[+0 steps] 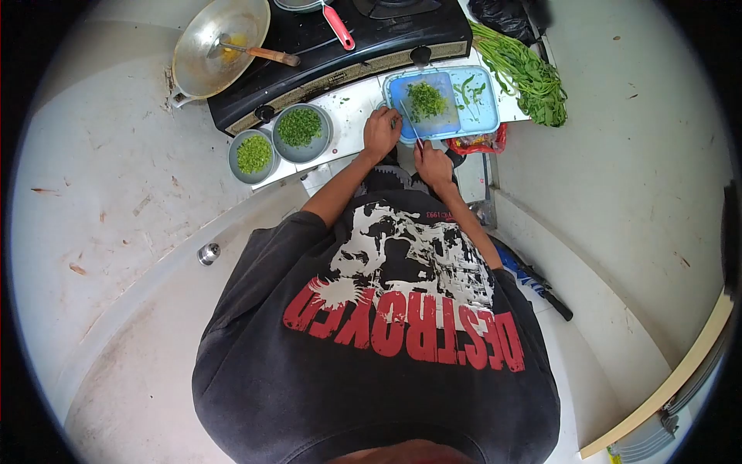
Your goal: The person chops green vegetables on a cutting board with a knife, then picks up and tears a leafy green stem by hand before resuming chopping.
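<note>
Head view, looking straight down past a black T-shirt [386, 332] printed in red and white. Just beyond the shirt the right hand [433, 164] is closed around the handle of a knife [409, 118]. The knife is slim, with a thin pale blade and a reddish bit of handle showing at the fist. Its long axis slants away from the person and a little to the left, and the tip lies on the near left part of a pale blue cutting board [442, 122].

The left hand [381, 131] rests with curled fingers at the board's left edge, holding nothing and just beside the blade. A heap of chopped greens [427, 100] sits on the board, right of the blade tip. The board lies on a blue tray [487, 108] scattered with leaf scraps.

Left of the hands, two grey bowls [301, 128] [253, 155] hold finely cut greens. All of it stands on a white tabletop [352, 108].

Farther off is a black stove [348, 50] with a wok [205, 54] and spatula [259, 52]. A bundle of long green stems [529, 73] lies to the right. The surrounding surfaces are pale and stained.
</note>
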A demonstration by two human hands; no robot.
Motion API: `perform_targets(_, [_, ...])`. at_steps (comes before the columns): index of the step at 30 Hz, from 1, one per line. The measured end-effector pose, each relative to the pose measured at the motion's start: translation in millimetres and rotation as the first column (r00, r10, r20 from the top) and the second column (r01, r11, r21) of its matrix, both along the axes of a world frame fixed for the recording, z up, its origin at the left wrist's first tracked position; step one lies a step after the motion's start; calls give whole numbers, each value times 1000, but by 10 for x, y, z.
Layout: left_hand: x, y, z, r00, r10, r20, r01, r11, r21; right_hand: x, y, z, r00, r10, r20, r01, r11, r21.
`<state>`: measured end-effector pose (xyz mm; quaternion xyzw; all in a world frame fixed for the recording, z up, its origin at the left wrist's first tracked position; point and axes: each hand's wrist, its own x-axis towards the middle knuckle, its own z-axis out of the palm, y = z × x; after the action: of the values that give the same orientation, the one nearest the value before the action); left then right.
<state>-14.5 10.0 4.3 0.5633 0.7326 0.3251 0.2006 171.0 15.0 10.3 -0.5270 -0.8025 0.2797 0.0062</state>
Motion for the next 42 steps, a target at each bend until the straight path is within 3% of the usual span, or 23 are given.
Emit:
perform_targets(11, [-8,-11,-48,1000,-4,-30,4,1000,21,-151,79,44,998,53,28,-52,998,-28])
perform_targets(14, [-5,10,-121,1000,6,26,-8,997,80,-176,111,-13,998,47,41,-46,999,-26])
perform_targets(17, [11,27,-91,986,68,155,-71,997,14,-121,90,-10,997,67,47,-66,998,-23])
perform_targets(20, [-4,33,-98,981,90,174,-83,995,-46,-27,58,-22,997,54,47,-54,998,-16])
perform_targets(23, [35,26,233,990,54,129,-53,999,-8,7,36,-17,998,39,42,-39,999,-1])
perform_targets(32, [-44,34,-20,991,6,136,-17,997,77,-105,79,-46,998,54,-27,-56,997,-51])
perform_targets(38, [-14,40,-4,985,86,147,-82,996,-33,-131,138,-46,998,58,-13,-58,997,-52])
perform_targets(42, [-1,45,13,984,85,157,-85,996,-5,-24,79,-52,997,78,14,-77,996,-51])
